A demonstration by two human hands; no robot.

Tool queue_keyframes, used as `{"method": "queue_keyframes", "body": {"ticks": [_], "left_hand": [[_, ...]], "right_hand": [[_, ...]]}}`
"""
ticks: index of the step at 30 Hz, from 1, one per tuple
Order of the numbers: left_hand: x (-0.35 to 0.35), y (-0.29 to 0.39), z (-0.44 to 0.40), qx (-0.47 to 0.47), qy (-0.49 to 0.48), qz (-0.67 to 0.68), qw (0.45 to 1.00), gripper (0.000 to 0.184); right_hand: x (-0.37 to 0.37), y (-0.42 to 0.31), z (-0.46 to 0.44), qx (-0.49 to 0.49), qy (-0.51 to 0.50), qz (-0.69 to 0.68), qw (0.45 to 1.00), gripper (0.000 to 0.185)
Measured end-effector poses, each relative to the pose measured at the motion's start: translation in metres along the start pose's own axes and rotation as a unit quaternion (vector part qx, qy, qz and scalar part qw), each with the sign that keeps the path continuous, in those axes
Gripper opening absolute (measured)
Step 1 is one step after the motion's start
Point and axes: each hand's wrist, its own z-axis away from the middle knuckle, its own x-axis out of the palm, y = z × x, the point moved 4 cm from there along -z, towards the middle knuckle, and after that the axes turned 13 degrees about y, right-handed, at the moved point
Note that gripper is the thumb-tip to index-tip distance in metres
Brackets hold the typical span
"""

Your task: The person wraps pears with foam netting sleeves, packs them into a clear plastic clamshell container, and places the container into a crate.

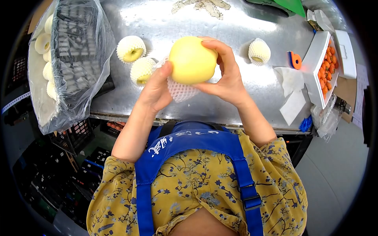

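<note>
A large, smooth yellow apple (193, 59) is held up over the metal table between my two hands. My right hand (228, 76) is closed round its right side, fingers at the top and thumb underneath. On the left, my left hand (157, 86) grips a white foam net (182, 90), its thumb close against the apple. The net hangs below and left of the fruit; part of it is hidden behind. Beyond my left hand lie two net-wrapped apples, one farther off (131, 49) and one nearer (142, 70). Another wrapped apple (259, 52) sits to the right.
A plastic-lined crate (78, 59) with wrapped fruit stands on the left of the metal table (169, 110). On the right are an orange-and-blue tape dispenser (294, 60), white paper (292, 104) and a white box (314, 74) of small orange fruit. A green object (285, 4) lies at the back.
</note>
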Motion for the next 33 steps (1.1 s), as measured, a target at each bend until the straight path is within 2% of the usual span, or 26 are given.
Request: {"method": "queue_keyframes", "body": {"ticks": [3, 6, 7, 9, 10, 12, 13, 16, 18, 19, 21, 22, 23, 25, 26, 33], "left_hand": [[0.000, 0.002, -0.002, -0.008, -0.012, 0.006, 1.000, 0.070], [0.002, 0.010, -0.003, 0.134, 0.051, -0.129, 0.981, 0.066], [0.006, 0.014, -0.002, 0.169, 0.050, -0.198, 0.964, 0.067], [0.017, 0.023, 0.003, 0.235, 0.049, -0.334, 0.912, 0.070], [0.020, 0.024, 0.004, 0.231, 0.068, -0.356, 0.903, 0.072], [0.027, 0.026, 0.009, 0.271, 0.072, -0.466, 0.839, 0.072], [0.030, 0.027, 0.010, 0.290, 0.074, -0.519, 0.801, 0.073], [0.037, 0.028, 0.013, 0.424, 0.063, -0.567, 0.703, 0.070], [0.030, 0.024, 0.012, 0.388, 0.072, -0.536, 0.746, 0.070], [0.026, 0.022, 0.011, 0.370, 0.077, -0.520, 0.766, 0.069], [0.014, 0.015, 0.005, 0.263, 0.069, -0.345, 0.898, 0.065], [0.010, 0.010, 0.002, 0.203, 0.065, -0.250, 0.945, 0.063], [0.008, 0.007, 0.000, 0.162, 0.081, -0.194, 0.964, 0.063], [0.005, 0.000, -0.005, 0.077, 0.113, -0.080, 0.987, 0.064], [0.009, -0.001, -0.005, 0.050, 0.095, -0.101, 0.989, 0.074], [0.005, -0.004, -0.010, -0.054, 0.015, 0.077, 0.995, 0.070]], "right_hand": [[0.000, -0.002, 0.000, 0.021, 0.007, 0.004, 1.000, 0.072], [-0.005, 0.009, -0.001, 0.123, 0.019, -0.135, 0.983, 0.062], [-0.006, 0.013, 0.001, 0.157, 0.018, -0.119, 0.980, 0.058], [-0.008, 0.023, 0.007, 0.225, 0.016, -0.086, 0.970, 0.052], [-0.006, 0.028, 0.011, 0.294, 0.008, -0.142, 0.945, 0.053], [-0.001, 0.035, 0.021, 0.422, -0.008, -0.249, 0.872, 0.057], [0.001, 0.034, 0.021, 0.442, -0.003, -0.276, 0.853, 0.059], [0.007, 0.028, 0.021, 0.484, -0.001, -0.345, 0.804, 0.065], [0.006, 0.030, 0.022, 0.489, -0.016, -0.373, 0.788, 0.070], [0.005, 0.029, 0.020, 0.467, 0.001, -0.355, 0.810, 0.072], [0.003, 0.026, 0.018, 0.420, 0.035, -0.315, 0.850, 0.077], [0.002, 0.024, 0.016, 0.385, 0.022, -0.310, 0.869, 0.080], [0.002, 0.023, 0.014, 0.350, 0.009, -0.305, 0.886, 0.084], [0.000, 0.019, 0.009, 0.290, -0.019, -0.276, 0.916, 0.089], [-0.002, 0.015, 0.005, 0.266, -0.034, -0.253, 0.930, 0.091], [0.001, 0.009, -0.003, 0.113, -0.071, -0.106, 0.985, 0.087]]}}
